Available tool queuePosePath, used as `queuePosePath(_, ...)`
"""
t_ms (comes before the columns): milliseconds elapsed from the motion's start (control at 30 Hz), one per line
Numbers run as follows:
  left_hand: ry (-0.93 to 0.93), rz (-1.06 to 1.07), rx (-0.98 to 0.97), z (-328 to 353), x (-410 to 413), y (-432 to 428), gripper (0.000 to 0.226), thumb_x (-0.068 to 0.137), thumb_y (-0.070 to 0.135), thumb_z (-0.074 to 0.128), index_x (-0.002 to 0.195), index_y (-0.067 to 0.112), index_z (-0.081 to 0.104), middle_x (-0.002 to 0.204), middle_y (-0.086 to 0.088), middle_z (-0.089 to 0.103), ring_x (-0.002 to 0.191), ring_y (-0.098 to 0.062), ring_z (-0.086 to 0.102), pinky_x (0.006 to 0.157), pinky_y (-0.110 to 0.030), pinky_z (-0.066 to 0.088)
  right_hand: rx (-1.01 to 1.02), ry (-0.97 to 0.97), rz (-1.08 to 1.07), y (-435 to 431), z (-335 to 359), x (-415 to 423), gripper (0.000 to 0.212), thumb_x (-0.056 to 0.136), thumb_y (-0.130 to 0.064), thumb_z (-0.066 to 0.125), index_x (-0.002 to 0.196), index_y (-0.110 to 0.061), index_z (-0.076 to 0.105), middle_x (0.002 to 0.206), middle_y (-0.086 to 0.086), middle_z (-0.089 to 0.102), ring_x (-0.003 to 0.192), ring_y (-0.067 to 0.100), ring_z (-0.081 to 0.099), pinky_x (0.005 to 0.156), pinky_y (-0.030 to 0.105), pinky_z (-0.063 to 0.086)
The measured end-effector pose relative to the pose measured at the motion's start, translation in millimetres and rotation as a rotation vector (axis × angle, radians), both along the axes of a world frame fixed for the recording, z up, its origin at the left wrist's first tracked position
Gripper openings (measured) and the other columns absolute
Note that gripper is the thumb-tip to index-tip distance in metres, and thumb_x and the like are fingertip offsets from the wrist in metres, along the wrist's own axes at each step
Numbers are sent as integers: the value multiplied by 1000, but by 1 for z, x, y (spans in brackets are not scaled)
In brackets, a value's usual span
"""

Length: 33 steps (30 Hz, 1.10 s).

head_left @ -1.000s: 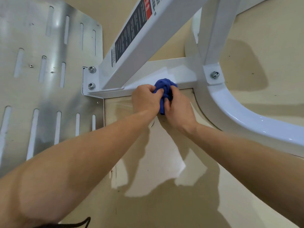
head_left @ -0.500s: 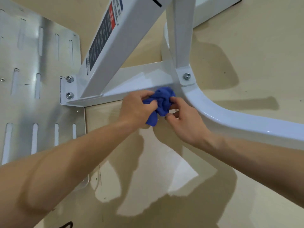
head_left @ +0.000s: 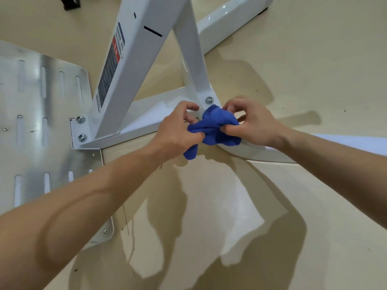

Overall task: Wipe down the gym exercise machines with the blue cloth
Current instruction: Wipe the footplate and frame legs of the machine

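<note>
A bunched blue cloth (head_left: 211, 130) sits between both hands, just above the white machine frame's base (head_left: 144, 114) where a slanted post and a curved floor tube (head_left: 261, 151) meet. My left hand (head_left: 178, 130) pinches the cloth's left side with thumb and fingers, its index finger raised. My right hand (head_left: 249, 124) pinches the cloth's right side with its thumb, fingers curled above it. One cloth end hangs down below my left hand.
A slotted bare-metal footplate (head_left: 41, 126) lies on the floor at left, bolted to the frame base. A thick slanted white beam (head_left: 134, 59) with a warning label rises toward me. Beige floor spreads around, with shadows below my arms.
The view has pulled back and shifted. The hands have moved slightly apart, spreading the cloth between them; the left index finger has lifted off it.
</note>
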State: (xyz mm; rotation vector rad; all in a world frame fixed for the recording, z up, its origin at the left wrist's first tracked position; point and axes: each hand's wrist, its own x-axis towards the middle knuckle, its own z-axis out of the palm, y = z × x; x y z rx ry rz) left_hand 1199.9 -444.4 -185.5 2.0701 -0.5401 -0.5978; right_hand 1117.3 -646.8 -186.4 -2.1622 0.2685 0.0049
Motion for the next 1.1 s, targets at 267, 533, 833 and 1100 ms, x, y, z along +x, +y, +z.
queuePosePath(267, 14, -150, 209, 2, -12, -11, 14, 80, 22, 67, 70, 16, 60, 59, 8, 52, 55, -10, 49, 49, -17, 39, 133, 22, -1, -14, -6, -9, 21, 68, -14, 68, 75, -24, 51, 70, -3, 58, 62, 16, 50, 60, 36, 44)
queuePosePath(533, -62, -121, 231, 13, -3, -6, 12, 79, 17, 59, 75, 5, 62, 74, -8, 55, 63, -20, 48, 60, -34, 44, -156, 120, 196, -15, 10, 2, 9, 74, -27, 64, 81, -25, 67, 78, -2, 64, 69, 11, 57, 68, 36, 49)
queuePosePath(833, -94, -81, 133, 9, 6, -35, 22, 75, 30, 68, 77, 22, 48, 71, 9, 56, 65, -12, 52, 59, -26, 43, -288, 103, 98, -48, 18, -3, 23, 71, -5, 65, 86, -11, 50, 90, 7, 65, 76, 26, 56, 64, 36, 47)
queuePosePath(1100, 266, 96, -62, 0, 12, -38, 4, 88, 16, 58, 88, 20, 56, 77, 7, 56, 71, -12, 51, 58, -22, 36, 41, 203, 60, -49, 7, 3, 30, 81, -38, 69, 89, -17, 50, 75, -13, 50, 63, 2, 43, 56, 14, 35)
